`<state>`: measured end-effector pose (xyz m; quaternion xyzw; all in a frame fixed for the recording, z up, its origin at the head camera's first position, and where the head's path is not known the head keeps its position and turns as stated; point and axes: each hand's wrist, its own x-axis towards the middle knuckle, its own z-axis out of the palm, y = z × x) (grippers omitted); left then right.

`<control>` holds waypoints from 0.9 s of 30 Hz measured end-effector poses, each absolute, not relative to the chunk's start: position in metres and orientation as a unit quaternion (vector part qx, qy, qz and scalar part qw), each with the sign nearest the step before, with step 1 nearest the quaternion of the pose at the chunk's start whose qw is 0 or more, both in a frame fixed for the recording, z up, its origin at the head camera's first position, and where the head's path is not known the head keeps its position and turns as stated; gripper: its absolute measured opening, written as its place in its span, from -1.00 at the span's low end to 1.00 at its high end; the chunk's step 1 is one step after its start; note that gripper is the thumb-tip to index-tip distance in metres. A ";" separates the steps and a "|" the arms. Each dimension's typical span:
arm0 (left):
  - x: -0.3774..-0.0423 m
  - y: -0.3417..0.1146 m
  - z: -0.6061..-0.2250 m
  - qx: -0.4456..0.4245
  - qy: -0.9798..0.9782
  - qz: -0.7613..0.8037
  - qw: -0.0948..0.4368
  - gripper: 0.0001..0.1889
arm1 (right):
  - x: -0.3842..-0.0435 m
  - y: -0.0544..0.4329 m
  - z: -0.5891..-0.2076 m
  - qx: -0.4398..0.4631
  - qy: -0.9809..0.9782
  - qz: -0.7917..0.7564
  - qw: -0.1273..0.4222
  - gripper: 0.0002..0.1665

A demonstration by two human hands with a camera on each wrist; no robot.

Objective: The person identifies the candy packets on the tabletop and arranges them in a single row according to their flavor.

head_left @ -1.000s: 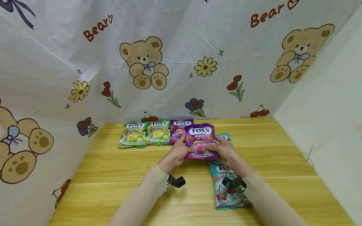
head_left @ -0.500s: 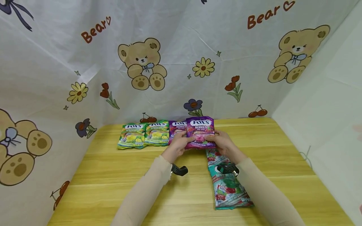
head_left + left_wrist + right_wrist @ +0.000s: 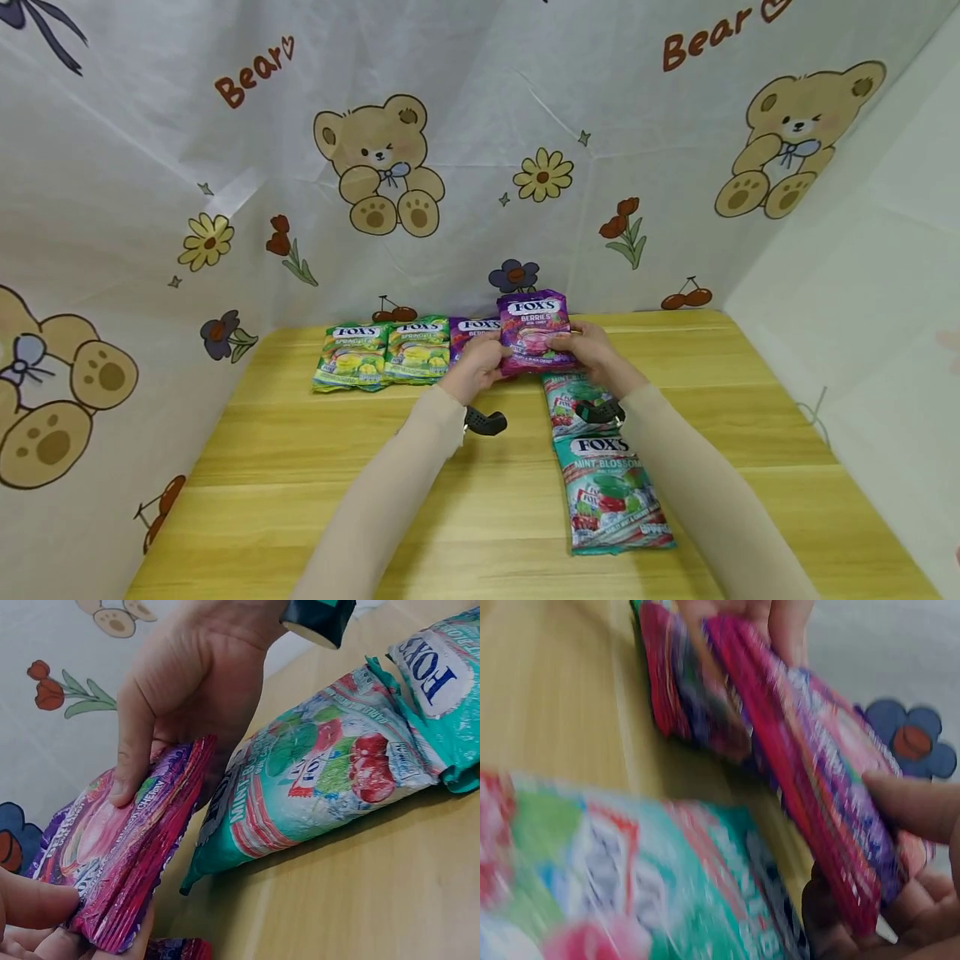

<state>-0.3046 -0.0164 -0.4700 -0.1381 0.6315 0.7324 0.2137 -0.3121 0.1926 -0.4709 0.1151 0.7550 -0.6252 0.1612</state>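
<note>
A purple bag of berry candy (image 3: 534,329) is held between both hands at the back of the table. My left hand (image 3: 480,367) grips its lower left corner, thumb on the front. On the opposite side my right hand (image 3: 596,354) pinches the edge, its thumb (image 3: 911,799) on the printed face and fingers behind. The held bag is tilted and overlaps another purple candy bag (image 3: 467,332) in the head view. Beneath the right wrist lies a teal mint candy bag (image 3: 315,765); a second teal bag (image 3: 611,500) lies nearer the front.
Two green candy bags, the left one (image 3: 351,358) and the right one (image 3: 417,354), lie side by side at the back left. A printed cloth (image 3: 465,250) hangs behind the wooden table (image 3: 315,500). A white wall (image 3: 847,275) stands at the right.
Both hands have carried the held purple bag away from me, toward the back edge. More of the teal bags now shows below the right arm.
</note>
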 end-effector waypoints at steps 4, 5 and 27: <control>-0.310 -0.011 -0.468 -0.139 0.616 0.741 0.226 -0.30 | -0.317 0.201 -0.474 0.107 0.775 -0.602 0.161 -0.06; -0.311 -0.010 -0.467 -0.143 0.619 0.738 0.227 -0.30 | -0.318 0.202 -0.474 0.106 0.778 -0.598 0.161 -0.05; -0.315 -0.008 -0.477 -0.123 0.679 0.694 0.205 -0.38 | -0.321 0.205 -0.472 0.119 0.788 -0.572 0.193 -0.10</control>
